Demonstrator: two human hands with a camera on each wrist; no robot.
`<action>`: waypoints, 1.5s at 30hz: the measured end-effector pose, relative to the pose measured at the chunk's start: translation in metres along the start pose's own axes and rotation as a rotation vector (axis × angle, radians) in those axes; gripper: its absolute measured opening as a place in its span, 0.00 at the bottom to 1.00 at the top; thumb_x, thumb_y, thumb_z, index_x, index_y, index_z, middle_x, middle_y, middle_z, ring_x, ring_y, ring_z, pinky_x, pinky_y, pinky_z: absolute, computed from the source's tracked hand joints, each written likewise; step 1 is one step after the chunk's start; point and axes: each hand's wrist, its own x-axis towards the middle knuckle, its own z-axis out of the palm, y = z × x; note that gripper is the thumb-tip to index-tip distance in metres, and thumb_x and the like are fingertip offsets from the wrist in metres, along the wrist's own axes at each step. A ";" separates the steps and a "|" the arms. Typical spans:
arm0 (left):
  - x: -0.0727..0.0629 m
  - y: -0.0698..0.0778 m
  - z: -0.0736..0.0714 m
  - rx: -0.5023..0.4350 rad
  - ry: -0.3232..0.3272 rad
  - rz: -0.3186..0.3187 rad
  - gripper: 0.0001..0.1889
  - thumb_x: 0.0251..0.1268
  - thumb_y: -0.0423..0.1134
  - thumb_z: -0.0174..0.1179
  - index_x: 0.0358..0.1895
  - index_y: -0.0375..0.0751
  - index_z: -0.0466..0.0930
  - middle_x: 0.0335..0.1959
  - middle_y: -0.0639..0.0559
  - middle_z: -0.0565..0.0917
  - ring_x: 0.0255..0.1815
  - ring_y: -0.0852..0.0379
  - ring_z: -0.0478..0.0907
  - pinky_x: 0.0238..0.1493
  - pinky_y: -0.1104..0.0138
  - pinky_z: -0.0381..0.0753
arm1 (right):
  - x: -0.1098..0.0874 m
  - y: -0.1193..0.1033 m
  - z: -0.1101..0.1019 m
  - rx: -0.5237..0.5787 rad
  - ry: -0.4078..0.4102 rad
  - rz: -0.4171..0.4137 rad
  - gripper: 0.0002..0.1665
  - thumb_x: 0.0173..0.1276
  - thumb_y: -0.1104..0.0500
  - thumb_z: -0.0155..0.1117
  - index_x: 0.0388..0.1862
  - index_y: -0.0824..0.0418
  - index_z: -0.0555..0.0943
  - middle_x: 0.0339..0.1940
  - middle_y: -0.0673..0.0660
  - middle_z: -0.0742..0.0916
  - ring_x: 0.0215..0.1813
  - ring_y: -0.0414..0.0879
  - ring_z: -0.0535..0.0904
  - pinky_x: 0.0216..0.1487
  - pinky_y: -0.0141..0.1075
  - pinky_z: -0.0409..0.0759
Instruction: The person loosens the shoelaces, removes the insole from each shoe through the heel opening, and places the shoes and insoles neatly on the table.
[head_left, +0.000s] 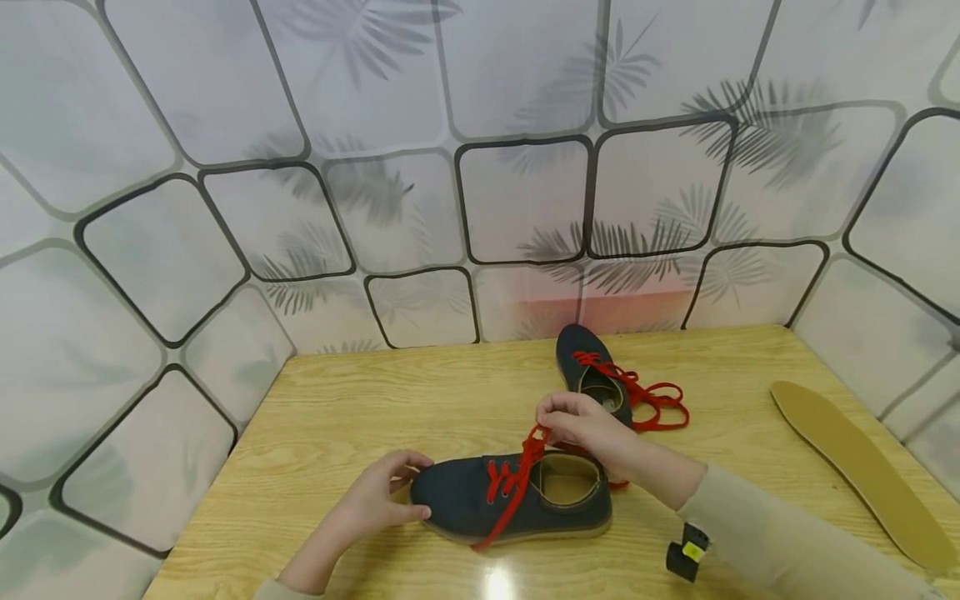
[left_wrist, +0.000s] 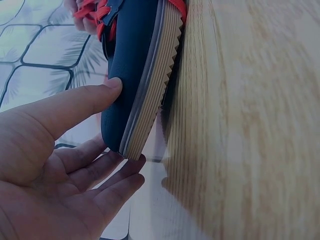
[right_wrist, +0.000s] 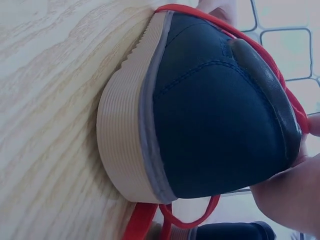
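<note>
A dark blue shoe lies on its sole across the table, toe to the left. My left hand holds its toe, with the thumb on the near side and the fingers round the front; the left wrist view shows the thumb pressed on the upper. Over the shoe's opening, my right hand pinches the red shoelace and lifts it off the tongue. One length of lace hangs down the shoe's near side. In the right wrist view the heel fills the middle.
A second dark blue shoe with loose red laces stands behind the right hand. A tan insole lies along the right side of the wooden table. Patterned cloth walls close in the back and sides.
</note>
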 end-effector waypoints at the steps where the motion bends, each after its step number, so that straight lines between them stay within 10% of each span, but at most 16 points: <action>1: 0.000 0.000 0.000 0.000 0.000 0.000 0.29 0.57 0.30 0.80 0.62 0.36 0.81 0.62 0.38 0.82 0.64 0.35 0.80 0.70 0.41 0.81 | 0.000 0.001 0.000 -0.019 -0.013 -0.013 0.07 0.81 0.62 0.57 0.45 0.67 0.78 0.38 0.49 0.82 0.40 0.39 0.80 0.49 0.31 0.84; 12: 0.000 -0.001 0.000 -0.003 -0.006 0.003 0.29 0.57 0.30 0.79 0.62 0.35 0.81 0.62 0.38 0.82 0.63 0.36 0.81 0.69 0.41 0.81 | 0.003 0.000 0.002 -0.353 -0.139 -0.177 0.24 0.69 0.73 0.53 0.59 0.67 0.85 0.55 0.70 0.87 0.48 0.46 0.80 0.44 0.29 0.79; 21: 0.001 -0.001 0.001 0.000 -0.007 0.022 0.29 0.57 0.30 0.80 0.62 0.35 0.81 0.62 0.37 0.83 0.62 0.38 0.81 0.68 0.43 0.83 | 0.003 -0.001 0.002 -0.525 -0.156 -0.306 0.06 0.77 0.63 0.67 0.47 0.59 0.89 0.46 0.57 0.89 0.41 0.37 0.77 0.39 0.30 0.77; 45: 0.002 -0.004 0.000 0.008 -0.008 0.013 0.29 0.57 0.30 0.80 0.63 0.35 0.80 0.62 0.37 0.82 0.63 0.36 0.81 0.69 0.43 0.82 | 0.003 -0.002 -0.001 -0.181 0.143 -0.064 0.14 0.80 0.63 0.64 0.54 0.74 0.82 0.43 0.56 0.85 0.39 0.38 0.82 0.42 0.30 0.88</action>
